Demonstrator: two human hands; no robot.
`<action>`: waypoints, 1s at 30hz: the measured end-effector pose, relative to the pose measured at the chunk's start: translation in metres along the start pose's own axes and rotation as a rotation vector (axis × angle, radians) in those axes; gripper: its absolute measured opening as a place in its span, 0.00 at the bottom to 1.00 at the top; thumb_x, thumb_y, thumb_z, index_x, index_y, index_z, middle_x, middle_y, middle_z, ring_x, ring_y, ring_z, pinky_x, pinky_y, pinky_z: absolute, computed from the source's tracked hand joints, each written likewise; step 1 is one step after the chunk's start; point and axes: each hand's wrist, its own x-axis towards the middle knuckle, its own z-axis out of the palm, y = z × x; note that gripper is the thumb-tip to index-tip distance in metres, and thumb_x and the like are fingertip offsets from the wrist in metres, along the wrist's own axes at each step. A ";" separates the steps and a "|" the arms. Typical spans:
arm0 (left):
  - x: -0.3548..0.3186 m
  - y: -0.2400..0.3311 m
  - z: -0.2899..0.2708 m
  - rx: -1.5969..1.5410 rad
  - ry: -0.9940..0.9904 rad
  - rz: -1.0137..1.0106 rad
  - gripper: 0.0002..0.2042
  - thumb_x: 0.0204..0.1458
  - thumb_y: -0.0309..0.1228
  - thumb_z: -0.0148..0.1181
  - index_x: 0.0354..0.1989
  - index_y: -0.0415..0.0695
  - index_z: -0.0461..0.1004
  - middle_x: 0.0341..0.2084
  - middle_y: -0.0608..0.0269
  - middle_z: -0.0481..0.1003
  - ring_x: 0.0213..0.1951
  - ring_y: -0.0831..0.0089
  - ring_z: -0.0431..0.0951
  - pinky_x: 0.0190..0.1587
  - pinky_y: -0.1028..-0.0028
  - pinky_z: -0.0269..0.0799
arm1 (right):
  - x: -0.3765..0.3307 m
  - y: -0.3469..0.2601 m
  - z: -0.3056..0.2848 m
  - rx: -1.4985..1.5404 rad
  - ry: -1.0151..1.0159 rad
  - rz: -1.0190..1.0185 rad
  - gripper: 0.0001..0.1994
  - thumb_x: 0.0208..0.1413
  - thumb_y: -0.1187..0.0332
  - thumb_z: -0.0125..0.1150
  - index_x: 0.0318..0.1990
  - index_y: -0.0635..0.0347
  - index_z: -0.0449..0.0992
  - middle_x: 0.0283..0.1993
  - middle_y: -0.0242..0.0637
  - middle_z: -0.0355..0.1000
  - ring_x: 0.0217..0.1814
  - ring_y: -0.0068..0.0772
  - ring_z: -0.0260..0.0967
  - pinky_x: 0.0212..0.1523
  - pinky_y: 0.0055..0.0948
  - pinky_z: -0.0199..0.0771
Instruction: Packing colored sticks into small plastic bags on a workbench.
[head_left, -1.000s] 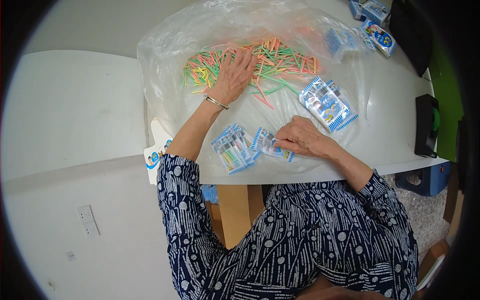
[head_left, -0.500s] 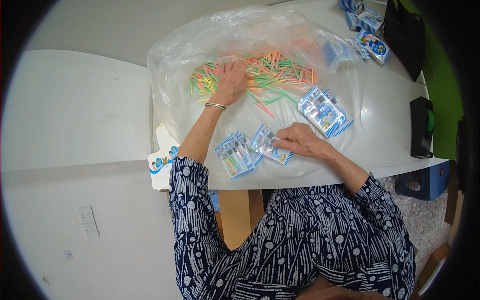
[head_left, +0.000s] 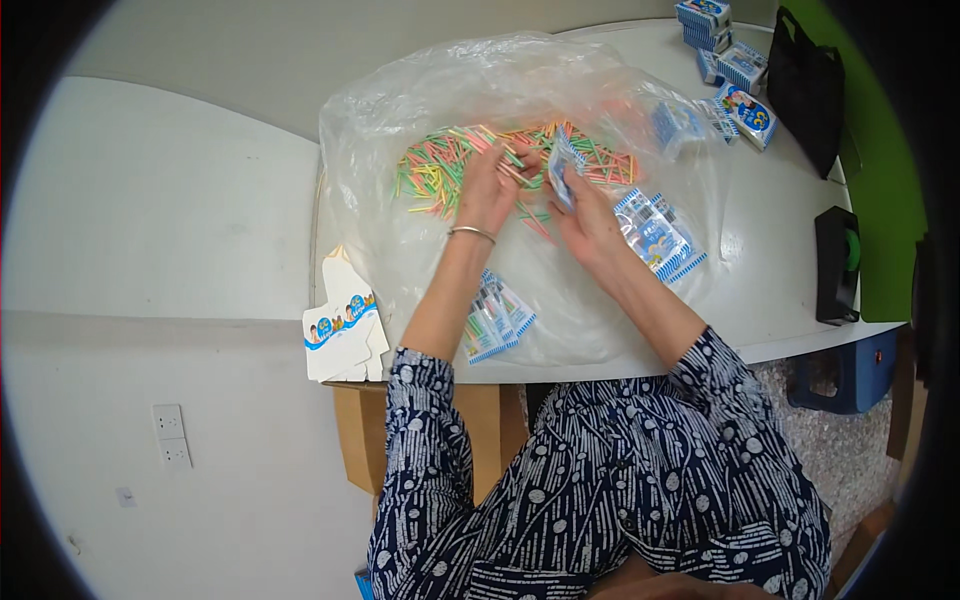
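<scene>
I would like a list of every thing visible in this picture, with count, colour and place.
sticks: many, green, orange and pink, heaped on the plastic sheet
plastic sheet: one, clear, spread over the table
table: one, white
small packets: several, blue and white, near edge; more at right
flat carton: one, white and blue, table's left edge
boxes: several, blue and white, far right corner
bag: one, black, far right
left hand: on the sticks
right hand: holding one small packet

Black bag (head_left: 806, 80) at table's (head_left: 770, 290) far right; black tape dispenser (head_left: 836, 265) nearer; flat carton (head_left: 344, 325) at left edge.
</scene>
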 end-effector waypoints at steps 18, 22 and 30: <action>-0.017 -0.047 0.053 0.154 0.260 0.461 0.04 0.55 0.26 0.55 0.33 0.38 0.72 0.29 0.62 0.75 0.29 0.78 0.74 0.32 0.79 0.70 | 0.026 0.019 0.009 0.417 -0.075 0.013 0.14 0.66 0.63 0.43 0.48 0.64 0.70 0.48 0.41 0.71 0.50 0.36 0.69 0.57 0.34 0.68; -0.015 -0.049 0.048 0.206 0.309 0.358 0.04 0.55 0.27 0.56 0.32 0.39 0.72 0.27 0.68 0.74 0.27 0.83 0.71 0.28 0.81 0.67 | 0.019 0.018 0.010 0.376 -0.040 -0.002 0.13 0.64 0.64 0.48 0.49 0.63 0.70 0.49 0.40 0.71 0.49 0.33 0.69 0.55 0.32 0.70; -0.018 -0.047 0.032 0.310 0.228 0.261 0.13 0.60 0.35 0.53 0.27 0.41 0.72 0.20 0.73 0.69 0.24 0.86 0.68 0.25 0.82 0.65 | 0.018 0.020 0.009 0.334 -0.037 -0.010 0.13 0.62 0.64 0.52 0.50 0.61 0.71 0.49 0.37 0.72 0.51 0.31 0.69 0.56 0.31 0.68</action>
